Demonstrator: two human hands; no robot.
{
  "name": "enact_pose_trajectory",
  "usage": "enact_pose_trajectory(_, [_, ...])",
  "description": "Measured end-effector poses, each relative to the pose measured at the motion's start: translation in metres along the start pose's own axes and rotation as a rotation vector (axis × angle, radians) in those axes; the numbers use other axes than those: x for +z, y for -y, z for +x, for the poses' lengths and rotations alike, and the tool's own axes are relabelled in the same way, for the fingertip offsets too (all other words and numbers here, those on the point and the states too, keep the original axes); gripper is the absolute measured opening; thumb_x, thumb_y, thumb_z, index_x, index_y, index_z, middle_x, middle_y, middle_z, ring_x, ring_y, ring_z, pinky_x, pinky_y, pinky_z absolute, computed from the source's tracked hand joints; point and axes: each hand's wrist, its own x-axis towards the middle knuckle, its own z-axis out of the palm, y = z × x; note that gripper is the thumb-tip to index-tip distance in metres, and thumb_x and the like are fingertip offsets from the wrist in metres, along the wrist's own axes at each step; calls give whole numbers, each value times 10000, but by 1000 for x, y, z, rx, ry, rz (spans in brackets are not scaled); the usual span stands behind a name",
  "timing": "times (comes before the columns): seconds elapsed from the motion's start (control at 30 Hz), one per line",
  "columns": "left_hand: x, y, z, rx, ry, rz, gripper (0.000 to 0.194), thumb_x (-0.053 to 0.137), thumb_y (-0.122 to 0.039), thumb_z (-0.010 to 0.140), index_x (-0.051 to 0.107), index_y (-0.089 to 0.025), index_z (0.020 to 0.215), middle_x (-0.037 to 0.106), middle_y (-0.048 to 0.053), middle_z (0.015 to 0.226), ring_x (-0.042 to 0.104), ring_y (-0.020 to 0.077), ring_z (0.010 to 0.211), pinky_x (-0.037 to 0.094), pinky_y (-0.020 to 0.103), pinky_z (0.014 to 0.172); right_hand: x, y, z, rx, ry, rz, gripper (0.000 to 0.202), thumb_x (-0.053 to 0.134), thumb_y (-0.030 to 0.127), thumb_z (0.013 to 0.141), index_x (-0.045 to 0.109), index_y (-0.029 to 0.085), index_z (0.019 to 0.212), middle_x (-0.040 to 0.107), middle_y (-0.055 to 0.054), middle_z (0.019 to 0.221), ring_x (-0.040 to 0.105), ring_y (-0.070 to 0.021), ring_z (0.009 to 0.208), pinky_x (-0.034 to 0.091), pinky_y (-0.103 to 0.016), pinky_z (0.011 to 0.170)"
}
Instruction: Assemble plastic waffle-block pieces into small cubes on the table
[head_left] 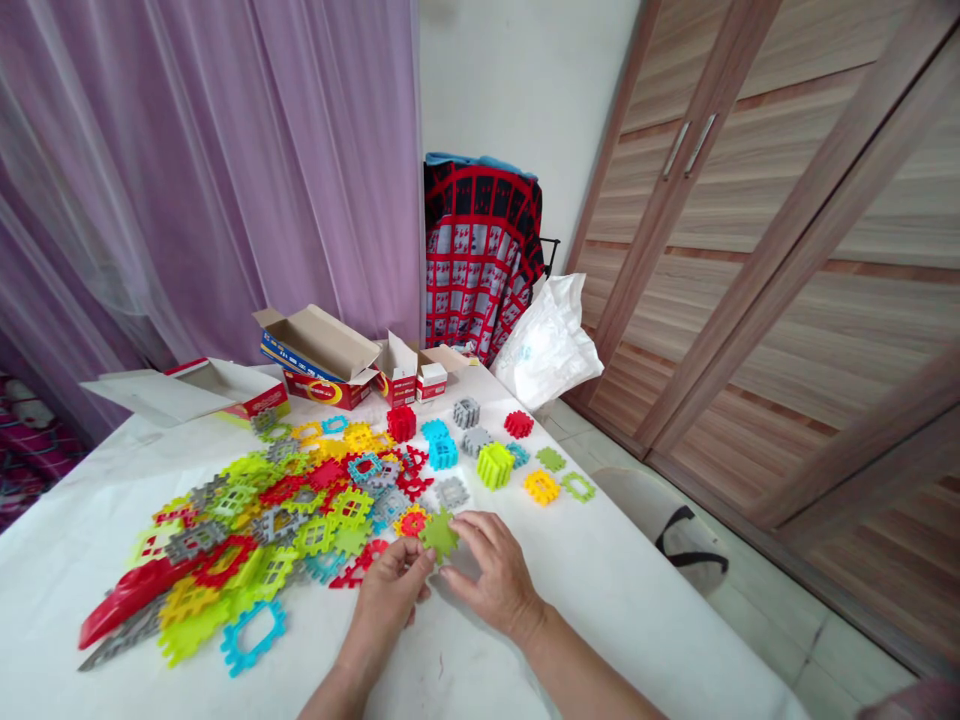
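Observation:
Both of my hands are at a flat green interlocking building piece (439,536) with notched edges, held just above the white tabletop. My left hand (392,585) is closed, its thumb and fingers pinching the lower left edge. Curved around the right side, my right hand (496,575) has its fingertips on the piece's edge. Just behind the left fingers lies a red and yellow gear-like piece (412,522). A loose pile of notched pieces (300,525) in several colours spreads to the left. Beyond my hands are a grey piece (451,492) and a stack of lime green pieces (495,466).
Opened cardboard boxes (322,345) stand along the table's far edge. Small stacks, including red pieces (401,424) and blue pieces (442,452), sit toward the back. A white plastic bag (551,345) bulges at the far right corner. A wooden wardrobe (750,240) rises to the right.

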Motion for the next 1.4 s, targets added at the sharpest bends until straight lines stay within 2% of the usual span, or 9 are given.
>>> enact_pose_trajectory(0.23, [-4,-1,0,-36,109,54,439,608,-639,638,542,-215,731,471,-98,431,318,51,330,226,171,326,-3,1,1,-8,-9,5,449,707,270,721,587,228,1152,637,-78,1066,605,-227,970,543,-379,838])
enact_pose_trajectory(0.43, [-4,-3,0,-42,136,90,410,615,-607,628,557,-215,731,478,-96,463,343,49,338,223,169,320,0,4,0,17,2,14,421,652,218,729,571,218,1142,641,-82,1086,601,-222,990,527,-373,863])
enact_pose_trajectory(0.53, [-4,-3,-1,-39,139,93,469,611,-615,610,589,-212,850,481,-97,491,378,60,352,239,170,314,-6,-2,-4,44,-40,-7,444,636,213,727,541,211,1160,638,-92,1107,594,-231,1021,514,-389,885])
enact_pose_trajectory(0.63, [-4,-2,-1,-38,126,87,545,609,-628,601,599,-205,944,477,-92,529,430,77,381,252,171,304,-28,-31,-8,153,-197,-88,428,619,262,752,527,204,1166,647,-99,1098,602,-234,1018,515,-397,866])
enact_pose_trajectory(0.77, [-4,1,0,-23,126,75,532,617,-642,588,613,-203,889,511,-65,621,478,82,422,263,166,294,-77,-100,4,536,-356,-259,437,624,400,738,565,170,1104,675,-99,1001,629,-233,912,516,-388,803])
enact_pose_trajectory(0.9, [-3,2,1,-36,111,65,540,629,-643,568,624,-204,883,555,-41,675,477,77,425,258,163,290,-113,-164,35,835,-134,-320,471,657,371,711,545,185,1128,674,-87,1114,638,-202,953,503,-330,817])
enact_pose_trajectory(1.0, [-2,0,0,-40,86,58,544,630,-644,554,626,-199,866,554,-37,664,474,79,424,248,162,287,-115,-189,52,875,150,-344,486,700,336,689,542,205,1131,681,-64,1119,651,-179,943,507,-284,790])
enact_pose_trajectory(1.13, [-1,-2,-1,-33,75,56,528,645,-630,546,622,-201,852,542,-41,652,492,91,444,261,163,290,-104,-199,57,856,257,-356,493,750,282,623,571,240,1080,701,-24,1070,661,-182,907,510,-280,766])
enact_pose_trajectory(1.4, [-1,-3,-2,-42,69,63,571,653,-642,525,619,-188,871,534,-41,632,482,96,451,275,170,288,-103,-200,51,846,350,-406,477,713,285,668,563,262,1120,688,-14,1118,656,-192,935,497,-276,751])
